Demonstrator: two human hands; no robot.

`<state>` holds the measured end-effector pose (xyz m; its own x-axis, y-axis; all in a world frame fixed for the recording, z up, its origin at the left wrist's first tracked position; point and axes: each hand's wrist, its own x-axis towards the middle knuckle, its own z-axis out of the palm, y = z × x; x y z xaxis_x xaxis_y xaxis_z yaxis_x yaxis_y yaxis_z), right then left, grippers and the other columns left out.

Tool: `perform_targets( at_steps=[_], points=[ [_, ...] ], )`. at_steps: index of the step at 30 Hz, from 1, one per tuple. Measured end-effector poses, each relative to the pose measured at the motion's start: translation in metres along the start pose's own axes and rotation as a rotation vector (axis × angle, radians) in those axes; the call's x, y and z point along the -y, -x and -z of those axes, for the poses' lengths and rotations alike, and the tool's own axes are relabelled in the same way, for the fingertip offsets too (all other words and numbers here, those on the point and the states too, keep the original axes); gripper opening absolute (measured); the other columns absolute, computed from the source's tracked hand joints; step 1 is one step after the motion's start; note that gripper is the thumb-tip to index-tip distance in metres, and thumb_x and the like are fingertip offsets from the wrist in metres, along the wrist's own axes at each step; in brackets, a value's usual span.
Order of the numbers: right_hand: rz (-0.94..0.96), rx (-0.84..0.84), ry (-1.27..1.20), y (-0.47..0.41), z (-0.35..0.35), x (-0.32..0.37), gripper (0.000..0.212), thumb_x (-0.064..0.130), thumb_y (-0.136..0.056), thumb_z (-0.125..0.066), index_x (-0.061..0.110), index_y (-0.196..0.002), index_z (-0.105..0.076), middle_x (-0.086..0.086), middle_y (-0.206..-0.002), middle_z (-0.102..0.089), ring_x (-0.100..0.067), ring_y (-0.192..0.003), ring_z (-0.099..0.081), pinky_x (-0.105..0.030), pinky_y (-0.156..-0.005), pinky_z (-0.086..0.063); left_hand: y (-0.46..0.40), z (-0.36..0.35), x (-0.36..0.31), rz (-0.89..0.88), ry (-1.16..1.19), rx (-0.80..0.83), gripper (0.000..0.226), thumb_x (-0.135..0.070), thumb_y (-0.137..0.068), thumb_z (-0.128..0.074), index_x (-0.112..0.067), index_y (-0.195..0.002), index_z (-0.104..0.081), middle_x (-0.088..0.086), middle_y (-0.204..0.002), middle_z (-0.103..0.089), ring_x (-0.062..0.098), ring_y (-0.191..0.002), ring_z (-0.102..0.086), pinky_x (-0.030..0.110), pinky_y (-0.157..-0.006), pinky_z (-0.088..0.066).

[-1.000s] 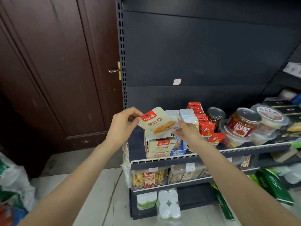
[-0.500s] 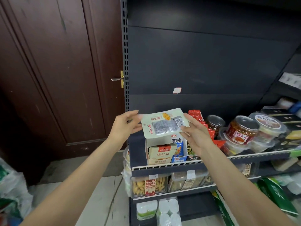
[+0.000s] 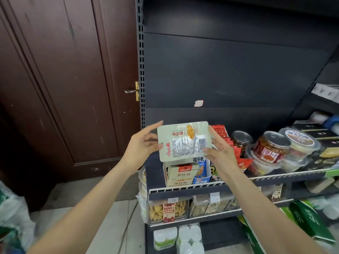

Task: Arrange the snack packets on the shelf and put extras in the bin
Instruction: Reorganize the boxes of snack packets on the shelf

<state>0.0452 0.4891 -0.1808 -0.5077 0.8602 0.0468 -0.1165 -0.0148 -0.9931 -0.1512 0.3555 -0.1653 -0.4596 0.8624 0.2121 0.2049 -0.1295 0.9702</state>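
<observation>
A pale green snack packet (image 3: 183,141) is held in the air above the left end of the shelf (image 3: 185,187), its back side turned to the camera. A barcode, fine print, red lettering down one side and a small hang hole are shown on it. Its left edge is pinched by the left hand (image 3: 142,143), whose upper fingers are stretched out straight above it. Its right edge is gripped by the right hand (image 3: 220,151), thumb on the printed face. Directly beneath, an open display box (image 3: 180,174) of matching packets is set against the shelf's front rail.
</observation>
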Motion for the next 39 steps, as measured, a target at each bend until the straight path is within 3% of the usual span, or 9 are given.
perform_targets(
  at_steps=[5,7,13,17,21,26,29,35,39],
  points=[
    [-0.081,-0.074,0.011,-0.012,-0.003,-0.004,0.042,-0.005,-0.089,-0.054,0.013,-0.126,-0.057,-0.006,-0.123,-0.063,-0.021,-0.112,-0.060,-0.035,-0.093,-0.051,-0.002,0.007,-0.001,0.071,0.101,0.050,0.045,0.008,-0.088,-0.054,-0.019,-0.125,-0.054,0.002,-0.103,-0.069,0.013,-0.097,-0.067,0.026,-0.089,-0.053],
    [-0.127,-0.109,0.046,-0.018,-0.004,-0.008,0.036,-0.002,-0.089,-0.056,0.006,-0.124,-0.059,-0.011,-0.127,-0.060,-0.023,-0.116,-0.056,-0.038,-0.102,-0.044,-0.003,0.009,-0.001,0.051,0.008,0.037,0.035,0.006,-0.088,-0.056,-0.014,-0.117,-0.061,0.002,-0.103,-0.070,0.005,-0.088,-0.068,0.016,-0.084,-0.052],
    [-0.211,-0.098,0.134,-0.030,-0.009,-0.013,0.024,-0.001,-0.088,-0.058,-0.001,-0.112,-0.062,-0.007,-0.114,-0.059,-0.017,-0.102,-0.057,-0.024,-0.088,-0.047,-0.015,0.010,0.010,-0.106,-0.381,-0.136,0.019,-0.011,-0.081,-0.072,-0.027,-0.073,-0.069,-0.011,-0.092,-0.070,0.002,-0.082,-0.066,0.014,-0.079,-0.050],
    [-0.194,-0.081,0.389,-0.038,-0.009,-0.028,0.023,0.009,-0.092,-0.055,0.004,-0.113,-0.064,-0.008,-0.116,-0.065,-0.022,-0.109,-0.060,-0.034,-0.100,-0.045,-0.028,0.003,0.021,-0.089,-0.428,-0.191,0.008,-0.014,-0.086,-0.067,-0.011,-0.079,-0.066,-0.009,-0.079,-0.070,0.003,-0.074,-0.065,0.015,-0.070,-0.051],
    [-0.185,0.147,0.755,-0.033,-0.005,-0.046,0.037,0.034,-0.096,-0.048,0.012,-0.123,-0.061,-0.001,-0.121,-0.062,-0.015,-0.110,-0.055,-0.025,-0.089,-0.040,-0.044,-0.008,0.037,-0.037,-0.517,-0.198,0.015,-0.014,-0.089,-0.064,-0.015,-0.074,-0.059,-0.001,-0.078,-0.069,0.007,-0.071,-0.064,0.021,-0.065,-0.052],
    [-0.263,0.293,0.791,-0.035,0.010,-0.062,0.074,0.061,-0.068,-0.067,0.020,-0.129,-0.055,0.003,-0.119,-0.064,-0.012,-0.109,-0.059,-0.039,-0.096,-0.049,-0.060,-0.016,0.059,0.020,-0.564,-0.122,0.013,-0.012,-0.089,-0.064,-0.016,-0.076,-0.063,-0.002,-0.074,-0.068,0.008,-0.071,-0.065,0.029,-0.071,-0.055],
    [-0.250,0.271,0.757,-0.038,0.009,-0.059,0.051,0.039,-0.078,-0.071,0.025,-0.125,-0.057,0.004,-0.113,-0.064,-0.013,-0.107,-0.060,-0.038,-0.093,-0.050,-0.067,-0.020,0.073,0.037,-0.636,-0.032,0.012,-0.011,-0.090,-0.062,-0.016,-0.079,-0.064,-0.002,-0.074,-0.067,0.011,-0.071,-0.065,0.034,-0.074,-0.056],
    [-0.255,0.277,0.708,-0.046,0.009,-0.061,0.054,0.023,-0.084,-0.068,0.021,-0.133,-0.047,0.019,-0.102,-0.053,0.002,-0.084,-0.054,-0.012,-0.067,-0.046,-0.079,-0.033,0.092,0.070,-0.823,0.173,0.014,-0.012,-0.094,-0.051,-0.015,-0.091,-0.064,0.007,-0.085,-0.068,0.027,-0.082,-0.065,0.041,-0.076,-0.053],
    [-0.280,0.275,0.759,-0.051,0.012,-0.064,0.067,0.034,-0.081,-0.070,0.019,-0.140,-0.041,-0.003,-0.123,-0.059,-0.010,-0.104,-0.054,-0.021,-0.085,-0.046,-0.082,-0.040,0.092,-0.010,-0.920,0.174,0.029,-0.010,-0.094,-0.047,-0.022,-0.120,-0.053,0.007,-0.106,-0.066,0.027,-0.090,-0.063,0.042,-0.075,-0.053]
  ],
)
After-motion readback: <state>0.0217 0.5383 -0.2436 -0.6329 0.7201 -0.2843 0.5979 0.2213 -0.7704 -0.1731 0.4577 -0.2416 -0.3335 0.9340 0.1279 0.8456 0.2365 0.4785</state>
